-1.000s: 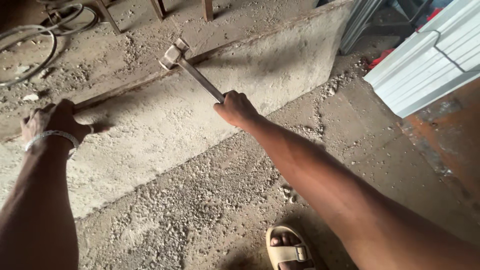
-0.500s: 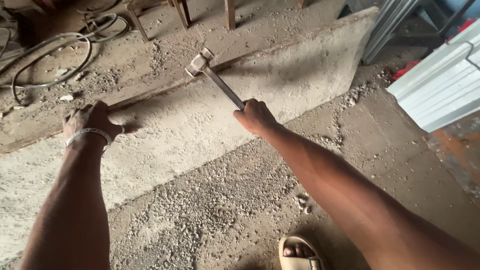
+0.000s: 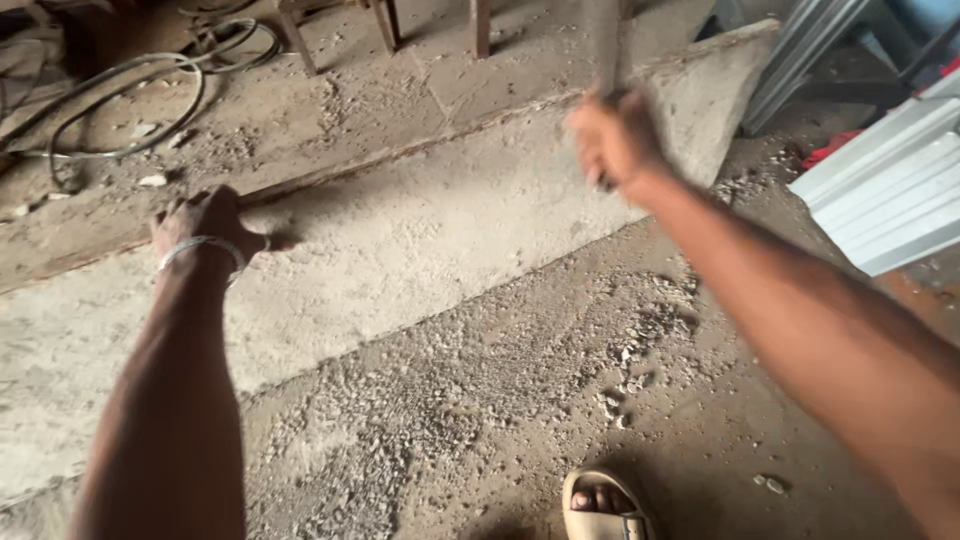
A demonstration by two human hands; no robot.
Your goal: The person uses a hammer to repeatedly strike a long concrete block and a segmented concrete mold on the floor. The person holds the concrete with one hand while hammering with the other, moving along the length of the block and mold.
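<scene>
A long pale concrete slab (image 3: 420, 250) leans at a slant across the dusty floor. My left hand (image 3: 205, 222), with a metal bangle on the wrist, grips the slab's upper edge at the left. My right hand (image 3: 610, 140) is raised and blurred, shut on the handle of a hammer (image 3: 605, 45). The handle points straight up and the hammer's head is out of the frame at the top.
Broken concrete rubble (image 3: 630, 370) lies on the floor below the slab. My sandalled foot (image 3: 600, 505) is at the bottom edge. Coiled cable (image 3: 130, 100) lies at the upper left, wooden legs (image 3: 385, 25) behind the slab, and white corrugated sheets (image 3: 890, 200) at the right.
My right hand has swung the hammer up from the slab's top edge, and the head has left the frame. My left hand keeps its hold on the slab's edge.
</scene>
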